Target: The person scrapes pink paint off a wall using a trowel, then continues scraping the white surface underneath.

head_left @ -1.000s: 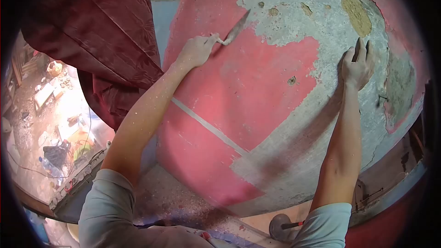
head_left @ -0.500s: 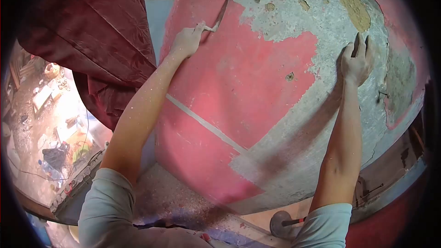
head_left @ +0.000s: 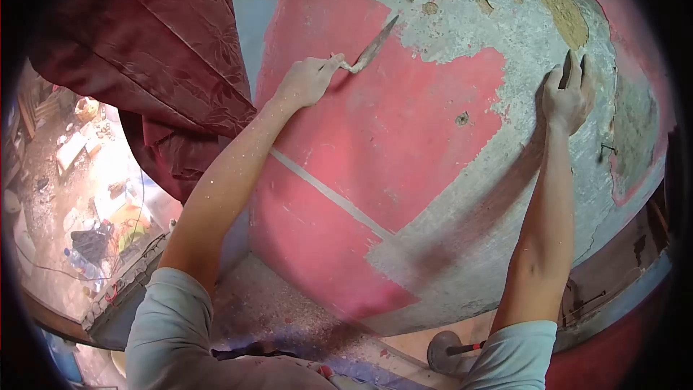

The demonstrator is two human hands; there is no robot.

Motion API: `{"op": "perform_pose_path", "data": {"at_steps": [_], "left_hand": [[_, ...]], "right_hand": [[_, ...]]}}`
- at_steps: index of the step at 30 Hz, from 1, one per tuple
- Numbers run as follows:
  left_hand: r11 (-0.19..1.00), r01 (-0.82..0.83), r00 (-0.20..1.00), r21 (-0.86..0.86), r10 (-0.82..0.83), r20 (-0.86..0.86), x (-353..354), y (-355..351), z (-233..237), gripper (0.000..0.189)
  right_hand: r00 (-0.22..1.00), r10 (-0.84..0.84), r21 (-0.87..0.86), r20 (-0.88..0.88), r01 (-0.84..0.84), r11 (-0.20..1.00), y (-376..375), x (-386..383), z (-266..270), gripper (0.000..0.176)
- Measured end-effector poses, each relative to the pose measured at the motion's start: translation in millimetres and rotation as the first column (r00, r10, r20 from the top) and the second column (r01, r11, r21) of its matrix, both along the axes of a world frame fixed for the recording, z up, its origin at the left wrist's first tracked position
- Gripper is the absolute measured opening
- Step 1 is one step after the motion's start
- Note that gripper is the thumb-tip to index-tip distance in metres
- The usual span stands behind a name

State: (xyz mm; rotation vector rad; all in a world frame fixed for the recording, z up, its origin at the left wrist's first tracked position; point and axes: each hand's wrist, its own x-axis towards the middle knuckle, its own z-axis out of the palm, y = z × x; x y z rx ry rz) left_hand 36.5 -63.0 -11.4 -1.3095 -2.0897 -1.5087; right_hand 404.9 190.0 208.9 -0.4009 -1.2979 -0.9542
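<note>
My left hand [head_left: 309, 82] is closed round the handle of a trowel [head_left: 376, 45], its narrow metal blade slanting up and right against the wall. The blade's tip is at the ragged border between the pink paint [head_left: 382, 137] and the bare grey plaster [head_left: 462, 29]. On the grey plaster farther right, my right hand [head_left: 567, 105] rests with its fingers stretched upward and apart, holding nothing. Just above those fingertips is a sandy tan patch [head_left: 564, 14]. Most of the trowel's handle is hidden in my left hand.
Dark red cloth [head_left: 166, 43] hangs at the left. Beyond it, rubble and litter [head_left: 79, 202] cover the ground. A nail or hook [head_left: 608, 149] sticks out of the wall at the right. Below lies a round-headed tool [head_left: 444, 352], partly hidden by my sleeve.
My left hand has moved the trowel right and slightly down, its tip now at the paint border. My right hand stays on the same spot of wall; the view has shifted slightly.
</note>
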Motion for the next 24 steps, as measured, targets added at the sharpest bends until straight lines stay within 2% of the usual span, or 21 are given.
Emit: {"op": "perform_pose_path", "data": {"at_steps": [3,4,7,8,11,15,16,19,20,23,24], "left_hand": [[1.000,-0.023,0.994,-0.010,0.024,0.110,-7,1,3,0.059],[0.999,-0.046,0.995,0.001,0.045,0.091,-8,1,4,0.060],[0.999,-0.048,0.979,-0.003,0.048,0.197,0,-3,9,0.061],[0.998,-0.063,0.996,0.027,0.061,0.070,-19,16,-5,0.060],[0.999,-0.016,0.999,-0.034,0.018,0.050,13,-5,8,0.060],[0.996,-0.093,0.972,-0.004,0.092,0.218,-16,3,9,0.065],[0.995,-0.092,0.971,-0.042,0.099,0.217,-20,-1,9,0.068],[0.996,-0.044,0.991,-0.078,0.054,0.124,-16,0,5,0.067],[1.000,-0.008,1.000,-0.016,0.007,-0.030,-10,1,-1,0.065],[0.992,-0.002,0.991,-0.126,0.020,0.136,7,-9,10,0.062],[0.998,-0.035,0.995,-0.060,0.040,0.086,3,-8,11,0.060]], "right_hand": [[1.000,-0.013,0.007,-0.002,0.013,1.000,1,1,0,0.046],[0.999,-0.036,0.003,-0.006,0.036,0.999,2,1,0,0.046],[1.000,-0.001,0.013,-0.002,0.001,1.000,0,0,1,0.045],[1.000,-0.011,-0.006,-0.004,0.011,1.000,-1,0,0,0.045],[1.000,-0.008,0.007,0.003,0.008,1.000,1,1,0,0.044],[1.000,-0.014,0.004,-0.002,0.014,1.000,2,1,1,0.044],[1.000,-0.010,-0.008,-0.011,0.010,1.000,2,0,0,0.044],[1.000,0.001,-0.018,-0.003,-0.001,1.000,5,0,1,0.044],[0.999,-0.032,0.012,-0.005,0.032,0.999,6,0,1,0.044],[1.000,-0.026,0.024,0.004,0.026,0.999,3,1,0,0.044],[1.000,-0.017,0.015,0.007,0.017,1.000,3,2,0,0.044]]}}
